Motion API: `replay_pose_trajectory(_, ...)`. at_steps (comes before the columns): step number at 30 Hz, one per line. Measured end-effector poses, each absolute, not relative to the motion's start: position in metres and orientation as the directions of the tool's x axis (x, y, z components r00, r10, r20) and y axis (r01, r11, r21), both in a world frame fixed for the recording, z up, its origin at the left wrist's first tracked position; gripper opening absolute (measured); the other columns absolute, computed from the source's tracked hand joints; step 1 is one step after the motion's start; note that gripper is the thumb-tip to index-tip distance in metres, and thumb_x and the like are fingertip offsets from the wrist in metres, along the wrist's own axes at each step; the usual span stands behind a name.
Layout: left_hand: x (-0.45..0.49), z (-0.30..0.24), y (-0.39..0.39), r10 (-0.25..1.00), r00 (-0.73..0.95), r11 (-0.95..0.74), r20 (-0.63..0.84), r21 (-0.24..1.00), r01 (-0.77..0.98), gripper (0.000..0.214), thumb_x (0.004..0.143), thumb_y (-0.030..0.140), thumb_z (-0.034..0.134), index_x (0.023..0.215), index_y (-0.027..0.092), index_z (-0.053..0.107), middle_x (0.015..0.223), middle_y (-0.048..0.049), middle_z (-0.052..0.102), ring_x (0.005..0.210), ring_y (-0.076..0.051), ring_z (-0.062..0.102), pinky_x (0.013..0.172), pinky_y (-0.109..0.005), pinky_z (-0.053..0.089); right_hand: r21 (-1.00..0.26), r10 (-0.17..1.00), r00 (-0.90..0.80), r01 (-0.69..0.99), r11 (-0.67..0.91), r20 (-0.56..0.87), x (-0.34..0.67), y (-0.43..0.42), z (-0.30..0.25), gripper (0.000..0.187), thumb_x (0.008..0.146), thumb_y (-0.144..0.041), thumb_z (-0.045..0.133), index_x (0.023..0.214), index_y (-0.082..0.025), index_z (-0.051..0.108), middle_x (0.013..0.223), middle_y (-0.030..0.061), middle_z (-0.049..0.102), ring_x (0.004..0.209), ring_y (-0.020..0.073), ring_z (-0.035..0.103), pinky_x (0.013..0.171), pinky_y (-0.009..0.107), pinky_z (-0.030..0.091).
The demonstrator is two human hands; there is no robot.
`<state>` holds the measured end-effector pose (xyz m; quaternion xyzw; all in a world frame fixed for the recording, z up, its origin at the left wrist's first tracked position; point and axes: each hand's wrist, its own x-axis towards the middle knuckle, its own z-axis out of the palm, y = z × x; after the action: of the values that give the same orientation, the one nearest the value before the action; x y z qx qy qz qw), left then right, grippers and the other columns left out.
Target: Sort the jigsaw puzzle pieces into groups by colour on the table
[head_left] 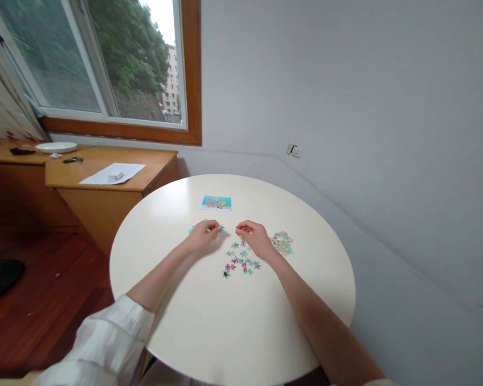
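Observation:
Both my hands rest on a round cream table. My left hand is curled over teal jigsaw pieces, fingers pinched on one. My right hand is curled too, its fingertips pinched on a small puzzle piece. Between and below the hands lie several loose teal and pink puzzle pieces. A heap of pale pieces sits just right of my right hand. A small picture card lies flat farther back on the table.
A wooden sideboard stands to the left under a window, with a sheet of paper, a white plate and small dark items on it. Grey walls close in on the right, with a wall socket. Red-brown floor lies at left.

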<state>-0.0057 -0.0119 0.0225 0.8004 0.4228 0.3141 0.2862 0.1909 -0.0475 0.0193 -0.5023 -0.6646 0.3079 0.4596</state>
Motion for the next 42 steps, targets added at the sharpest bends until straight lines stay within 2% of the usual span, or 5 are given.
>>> replay_pose_trajectory(8, -0.057, 0.029, 0.011, 0.981, 0.057, -0.162, 0.186, 0.615, 0.772, 0.029, 0.077, 0.037, 0.042, 0.060, 0.016, 0.053, 0.058, -0.0024, 0.057, 0.060, -0.016, 0.050, 0.062, -0.029, 0.036, -0.811, 0.922, 0.216, 0.566, 0.150, 0.321, 0.256, -0.031, 0.013, 0.020, 0.068, -0.032, 0.053, 0.077, -0.016, 0.060, 0.074, 0.0069, 0.063, 0.066, 0.0158, 0.057, 0.065, 0.028, 0.045)
replay_pose_trajectory(17, -0.072, 0.038, 0.015, 1.000, -0.011, -0.002, 0.026, 0.455, 0.891, 0.030, 0.081, 0.034, 0.039, 0.066, 0.016, 0.057, 0.071, -0.0056, 0.063, 0.074, -0.022, 0.057, 0.078, -0.038, 0.035, -0.699, 0.848, 0.405, 0.712, -0.060, 0.340, 0.302, -0.027, 0.008, 0.022, 0.068, -0.027, 0.050, 0.077, -0.015, 0.066, 0.066, 0.0047, 0.065, 0.061, 0.0157, 0.057, 0.060, 0.025, 0.041)
replay_pose_trajectory(26, -0.076, 0.034, 0.020, 0.995, -0.027, 0.062, -0.095, 0.394, 0.917, 0.029, 0.077, 0.040, 0.045, 0.063, 0.017, 0.059, 0.081, -0.0087, 0.067, 0.088, -0.029, 0.056, 0.083, -0.043, 0.034, -0.590, 0.857, 0.455, 0.770, -0.242, 0.242, 0.329, -0.038, 0.012, 0.025, 0.073, -0.015, 0.044, 0.080, -0.015, 0.069, 0.083, 0.0079, 0.070, 0.076, 0.0156, 0.061, 0.067, 0.023, 0.041)
replay_pose_trajectory(33, -0.074, 0.037, 0.015, 0.995, -0.075, 0.095, -0.071, 0.330, 0.939, 0.032, 0.072, 0.047, 0.052, 0.060, 0.018, 0.059, 0.079, -0.0111, 0.065, 0.093, -0.034, 0.052, 0.082, -0.045, 0.033, -0.564, 0.881, 0.453, 0.767, -0.305, 0.140, 0.333, -0.041, 0.009, 0.018, 0.070, -0.026, 0.058, 0.081, -0.018, 0.069, 0.082, 0.0059, 0.069, 0.075, 0.0153, 0.061, 0.065, 0.023, 0.041)
replay_pose_trajectory(42, -0.079, 0.033, 0.020, 0.994, -0.086, 0.107, -0.069, 0.423, 0.900, 0.031, 0.068, 0.044, 0.054, 0.051, 0.018, 0.055, 0.065, -0.0073, 0.062, 0.079, -0.029, 0.054, 0.081, -0.046, 0.032, -0.506, 0.902, 0.422, 0.799, -0.324, 0.088, 0.334, -0.036, 0.001, 0.020, 0.063, -0.033, 0.068, 0.079, -0.021, 0.070, 0.084, 0.0043, 0.070, 0.077, 0.0162, 0.062, 0.068, 0.025, 0.042)
